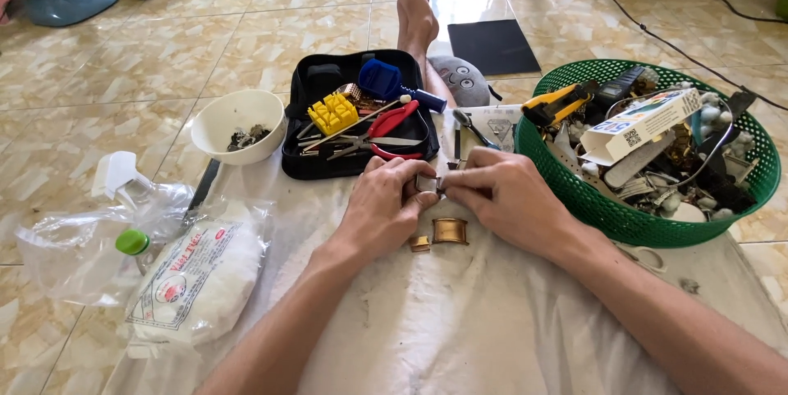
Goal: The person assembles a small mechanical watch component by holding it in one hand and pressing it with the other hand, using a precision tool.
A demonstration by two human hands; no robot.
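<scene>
My left hand [382, 202] and my right hand [501, 194] meet over a white cloth [460, 321], both pinching a small metal watch part [427, 183] between thumbs and fingertips. Just below the hands lie a curved gold-coloured bracelet piece [450, 231] and a smaller gold link [419, 243] on the cloth. An open black tool case [308, 161] sits right behind my left hand, holding a yellow block [332, 113], a blue tool [386, 82] and red-handled pliers [392, 122].
A green plastic basket [574, 190] full of watch bits, a small box and yellow pliers stands at the right. A white bowl [215, 120] sits left of the case. Bags of cotton [197, 280] and a spray bottle [115, 175] lie at left. My bare foot [410, 1] stretches ahead.
</scene>
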